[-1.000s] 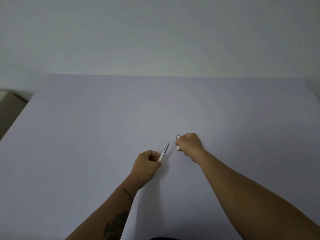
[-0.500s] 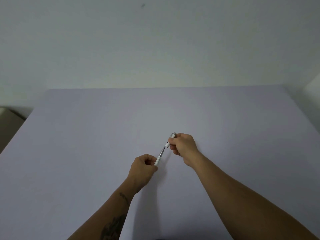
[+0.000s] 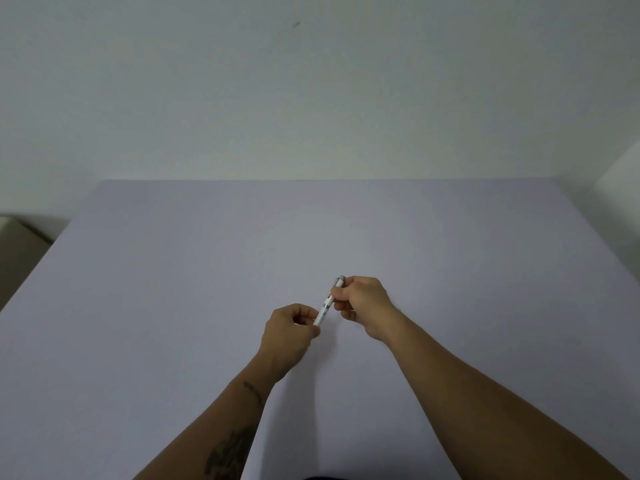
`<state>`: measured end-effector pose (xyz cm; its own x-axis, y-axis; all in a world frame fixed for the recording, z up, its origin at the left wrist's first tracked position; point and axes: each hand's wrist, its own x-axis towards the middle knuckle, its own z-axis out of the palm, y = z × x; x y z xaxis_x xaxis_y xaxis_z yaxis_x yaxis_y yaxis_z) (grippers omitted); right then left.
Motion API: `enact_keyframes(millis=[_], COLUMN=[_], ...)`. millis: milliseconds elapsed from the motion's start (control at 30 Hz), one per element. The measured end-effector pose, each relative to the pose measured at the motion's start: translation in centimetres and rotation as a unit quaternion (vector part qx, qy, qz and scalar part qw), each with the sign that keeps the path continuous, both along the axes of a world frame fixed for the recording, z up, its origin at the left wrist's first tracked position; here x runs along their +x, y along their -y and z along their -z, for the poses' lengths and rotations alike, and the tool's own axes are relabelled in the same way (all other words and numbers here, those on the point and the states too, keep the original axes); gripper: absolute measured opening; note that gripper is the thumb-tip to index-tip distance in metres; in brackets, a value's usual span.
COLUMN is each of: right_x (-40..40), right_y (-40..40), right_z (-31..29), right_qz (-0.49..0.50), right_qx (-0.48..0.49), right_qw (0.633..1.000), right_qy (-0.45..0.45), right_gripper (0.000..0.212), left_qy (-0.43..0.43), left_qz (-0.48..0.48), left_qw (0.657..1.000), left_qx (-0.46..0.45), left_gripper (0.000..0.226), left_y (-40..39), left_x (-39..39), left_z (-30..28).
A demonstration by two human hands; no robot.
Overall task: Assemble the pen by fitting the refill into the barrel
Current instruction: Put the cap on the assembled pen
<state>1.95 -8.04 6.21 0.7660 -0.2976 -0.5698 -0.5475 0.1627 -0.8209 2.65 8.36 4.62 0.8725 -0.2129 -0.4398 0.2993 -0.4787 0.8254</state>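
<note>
A white pen [image 3: 327,303] with a grey clip end is held slanted above the lilac table [image 3: 173,289], between both hands. My left hand [image 3: 289,332] pinches its lower front part. My right hand [image 3: 363,303] grips the upper barrel near the clip end. The two pen parts meet in one straight line with no gap showing. The refill is hidden inside; I cannot see it.
The table's far edge meets a pale wall [image 3: 311,98]. A beige object [image 3: 14,244] sits past the left edge, and a white corner [image 3: 620,168] stands at the far right.
The hands have come together. The grey refill that showed between the two pen parts half a second ago has slid out of sight inside the barrel.
</note>
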Motion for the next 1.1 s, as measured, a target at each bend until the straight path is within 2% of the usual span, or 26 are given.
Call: enact_keyframes(millis=[267,533,700,767,833,900,967,1033,1100], right_x=[-0.4,-1.4,-1.4,-1.4,-1.6,-2.1,-2.7,-3.2,-3.5], right_y=[-0.2,-0.3,-0.8,-0.3,0.5,1.1,1.1,1.0,0.9], right_z=[-0.3,0.8,1.5,1.6,1.8,2.4,2.9,3.6,4.0], right_qz=[0.019,0.029,0.028,0.020,-0.013,-0.052,-0.071,-0.076,-0.086], right_qx=[-0.016,0.001,-0.131,-0.177,-0.224,-0.276,-0.318,-0.348,-0.377], right_qw=[0.999,0.999,0.991,0.984,0.974,0.959,0.944,0.932,0.919], right_qy=[0.027,0.020,0.028,0.022,-0.005,-0.030,-0.051,-0.060,-0.074], right_gripper=[0.012,0.006,0.011,0.014,0.014,0.019,0.022,0.024,0.028], left_qy=[0.040,0.059,0.058,0.091,0.143,0.171,0.158,0.135,0.123], left_qz=[-0.010,0.014,0.024,0.048,0.105,0.189,0.264,0.308,0.329], left_qw=[0.999,0.998,0.998,0.994,0.974,0.934,0.886,0.854,0.839], left_qx=[0.013,-0.005,-0.015,0.039,0.141,0.252,0.346,0.396,0.417], left_gripper=[0.021,0.013,0.015,0.022,0.035,0.054,0.073,0.087,0.093], left_y=[0.4,1.2,2.0,1.5,0.6,-0.5,-1.4,-1.7,-1.7], left_x=[0.2,-0.5,-0.6,-0.5,-0.4,-0.3,-0.1,-0.2,-0.6], left_z=[-0.7,-0.1,0.7,1.4,2.4,3.5,4.6,5.6,6.3])
